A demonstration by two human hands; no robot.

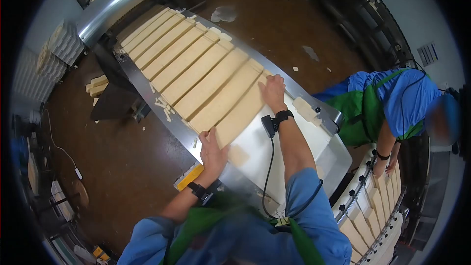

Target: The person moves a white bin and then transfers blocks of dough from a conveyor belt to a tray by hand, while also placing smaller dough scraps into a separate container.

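Note:
A pale, flat strip of what looks like dough (240, 118) lies crosswise at the near end of a row of similar strips (189, 66) on a conveyor. My left hand (214, 154) is closed on its lower-left end, thumb and fingers at the edge. At the upper-right end, my right hand (273, 92) has its fingers curled over the same strip. Black bands sit on both wrists, and a cable hangs from the right one. Bare white belt (287, 142) shows on the near side of the strip.
Metal rails (167, 118) edge the conveyor, with dough scraps (166, 108) along the left one. A large metal cover (130, 2) spans the far end. At right, a co-worker (392, 103) reaches to a curved conveyor (365, 228) carrying pale strips. White stacked trays (66, 41) stand at left.

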